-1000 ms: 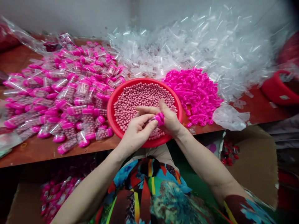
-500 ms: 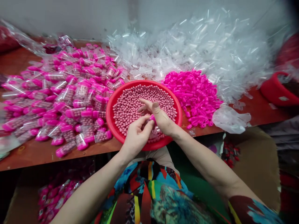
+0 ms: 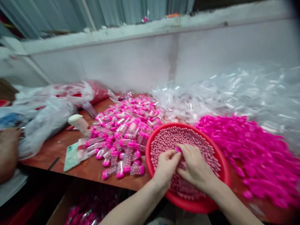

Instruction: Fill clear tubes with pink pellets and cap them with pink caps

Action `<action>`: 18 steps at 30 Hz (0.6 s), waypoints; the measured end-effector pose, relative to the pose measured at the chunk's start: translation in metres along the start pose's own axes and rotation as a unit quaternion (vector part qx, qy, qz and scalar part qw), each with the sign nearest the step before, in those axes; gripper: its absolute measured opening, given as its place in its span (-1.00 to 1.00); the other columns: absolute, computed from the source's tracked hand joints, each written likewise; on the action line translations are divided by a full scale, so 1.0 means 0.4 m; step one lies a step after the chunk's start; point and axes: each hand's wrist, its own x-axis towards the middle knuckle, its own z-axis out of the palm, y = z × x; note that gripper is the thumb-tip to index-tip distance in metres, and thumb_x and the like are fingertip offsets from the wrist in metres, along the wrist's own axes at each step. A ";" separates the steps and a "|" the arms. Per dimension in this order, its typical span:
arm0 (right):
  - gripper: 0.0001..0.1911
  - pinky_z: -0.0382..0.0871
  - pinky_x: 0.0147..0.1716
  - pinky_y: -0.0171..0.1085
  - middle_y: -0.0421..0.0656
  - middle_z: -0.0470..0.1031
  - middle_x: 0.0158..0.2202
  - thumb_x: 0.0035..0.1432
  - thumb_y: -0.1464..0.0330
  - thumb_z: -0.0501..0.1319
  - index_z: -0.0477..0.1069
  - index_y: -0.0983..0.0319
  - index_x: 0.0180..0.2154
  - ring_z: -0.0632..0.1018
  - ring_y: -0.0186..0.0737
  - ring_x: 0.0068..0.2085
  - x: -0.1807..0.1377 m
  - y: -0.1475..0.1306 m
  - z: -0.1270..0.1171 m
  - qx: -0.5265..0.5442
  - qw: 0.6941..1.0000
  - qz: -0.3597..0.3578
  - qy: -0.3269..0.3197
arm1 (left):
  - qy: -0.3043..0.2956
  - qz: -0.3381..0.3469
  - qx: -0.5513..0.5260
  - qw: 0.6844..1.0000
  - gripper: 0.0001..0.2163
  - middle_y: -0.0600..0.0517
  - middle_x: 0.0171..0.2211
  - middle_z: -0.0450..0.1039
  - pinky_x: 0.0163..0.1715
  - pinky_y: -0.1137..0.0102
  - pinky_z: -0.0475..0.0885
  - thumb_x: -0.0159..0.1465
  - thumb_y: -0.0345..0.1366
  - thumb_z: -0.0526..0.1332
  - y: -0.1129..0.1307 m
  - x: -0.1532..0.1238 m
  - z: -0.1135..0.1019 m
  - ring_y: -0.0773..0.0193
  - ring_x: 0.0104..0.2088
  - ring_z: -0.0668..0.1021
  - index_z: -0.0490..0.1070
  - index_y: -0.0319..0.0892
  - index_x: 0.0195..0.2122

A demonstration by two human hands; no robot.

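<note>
Over a red basin (image 3: 150, 156) filled with small pink beads (image 3: 180, 136), my two hands meet at a small pink-capped bottle, of which just the bright pink cap (image 3: 178, 149) shows clearly. My left hand (image 3: 166, 168) pinches it between thumb and fingers. Curled round it from the other side is my right hand (image 3: 197, 165), fingertips at the cap and thumb below. The bottle's body is mostly hidden by my fingers. Left of the basin lies a heap of clear, bead-filled bottles with pink caps (image 3: 127, 140). Loose bright pink caps (image 3: 253, 150) are piled to its right.
Clear plastic pieces (image 3: 234, 90) are heaped along the wall. On the left stand a white cup (image 3: 78, 122), a green packet (image 3: 71, 156) and plastic bags (image 3: 51, 115). Another person's arm (image 3: 9, 153) shows at the left edge. Below the table, a box holds pink items (image 3: 86, 206).
The view has swung left and up, bringing the cup, bags and another person's arm into sight. My right hand's fingers, spread before, are now curled in at the pink cap.
</note>
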 end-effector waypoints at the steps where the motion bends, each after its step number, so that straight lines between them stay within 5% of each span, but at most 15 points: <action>1: -0.42 0.35 0.01 0.02 0.13 0.50 -0.07 0.00 0.45 0.21 0.28 0.39 0.11 0.51 0.09 -0.01 0.002 0.005 0.010 -0.007 1.000 -0.011 0.012 | -0.001 -0.007 -0.001 1.000 -0.69 0.01 -0.52 0.49 -0.40 0.45 0.32 0.07 -0.10 0.40 0.001 0.000 -0.001 0.34 -0.47 0.45 0.56 -0.31 -0.41; 7: -0.37 0.39 -0.08 0.06 0.12 0.52 0.01 0.07 0.35 0.23 0.20 0.30 0.19 0.56 0.13 -0.02 -0.020 0.041 0.072 -0.056 0.997 -0.041 0.028 | -0.021 -0.059 0.049 0.997 -0.69 0.05 -0.61 0.42 -0.47 0.42 0.32 0.00 -0.10 0.42 0.025 0.029 -0.017 0.35 -0.55 0.44 0.46 -0.27 -0.55; 11: -0.16 0.43 -0.01 0.05 0.15 0.36 0.23 0.17 0.15 0.24 -0.02 0.28 0.35 0.49 0.14 0.15 -0.055 0.067 0.053 -0.001 0.999 0.021 0.024 | 0.039 -0.007 0.150 0.988 -0.82 0.00 -0.65 0.39 -0.54 0.42 0.31 0.07 -0.31 0.36 0.174 0.125 -0.067 0.31 -0.60 0.46 0.45 -0.28 -0.58; 15: -0.57 0.38 0.11 0.02 -0.02 0.51 0.09 0.28 0.14 0.13 0.35 0.15 0.12 0.53 0.03 0.09 -0.131 0.149 -0.026 0.048 0.989 0.105 0.095 | 0.124 0.073 0.109 0.984 -0.87 -0.01 -0.46 0.45 -0.39 0.43 0.45 0.26 -0.29 0.21 0.343 0.232 -0.132 0.37 -0.48 0.49 0.43 -0.25 -0.37; 18: -0.68 0.43 0.02 0.01 -0.02 0.58 -0.08 0.27 0.17 0.11 0.46 0.18 -0.07 0.59 0.01 -0.07 -0.227 0.244 -0.073 0.017 0.963 0.228 0.144 | 0.136 0.081 0.096 0.983 -0.81 -0.05 -0.26 0.50 -0.37 0.43 0.47 0.29 -0.26 0.18 0.328 0.253 -0.144 0.34 -0.38 0.55 0.39 -0.19 -0.10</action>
